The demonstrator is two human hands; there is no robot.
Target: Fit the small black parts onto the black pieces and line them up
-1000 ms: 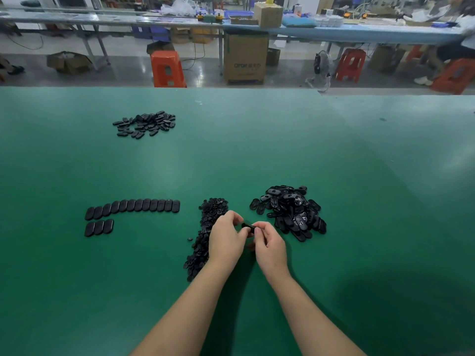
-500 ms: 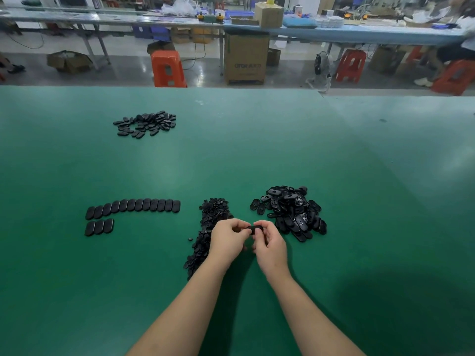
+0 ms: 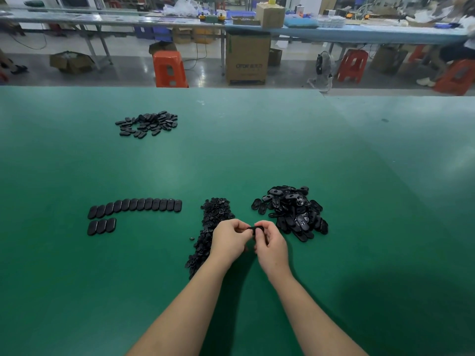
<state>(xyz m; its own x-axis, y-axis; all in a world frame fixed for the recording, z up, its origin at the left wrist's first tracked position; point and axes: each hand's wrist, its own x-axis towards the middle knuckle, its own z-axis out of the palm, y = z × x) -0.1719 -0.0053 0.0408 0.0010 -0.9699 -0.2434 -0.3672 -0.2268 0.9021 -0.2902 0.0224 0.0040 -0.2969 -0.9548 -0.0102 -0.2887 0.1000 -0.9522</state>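
Observation:
My left hand (image 3: 230, 240) and my right hand (image 3: 270, 244) meet over the green table (image 3: 231, 155), both pinching one black oval piece (image 3: 255, 229) between their fingertips. A long heap of small black parts (image 3: 209, 227) lies just left of my left hand and partly under it. A pile of black oval pieces (image 3: 290, 210) sits to the right of my right hand. On the left, finished pieces stand lined up in a long row (image 3: 135, 207), with a short row of three (image 3: 101, 226) below it.
Another loose pile of black pieces (image 3: 147, 123) lies far back on the left. Beyond the table's far edge stand an orange stool (image 3: 168, 69), a cardboard box (image 3: 246, 59), a fan (image 3: 322, 66) and a long workbench (image 3: 334, 32).
Both hands have stayed between the two heaps, shifting slightly while working the black piece between their fingertips. The rows and piles are unchanged.

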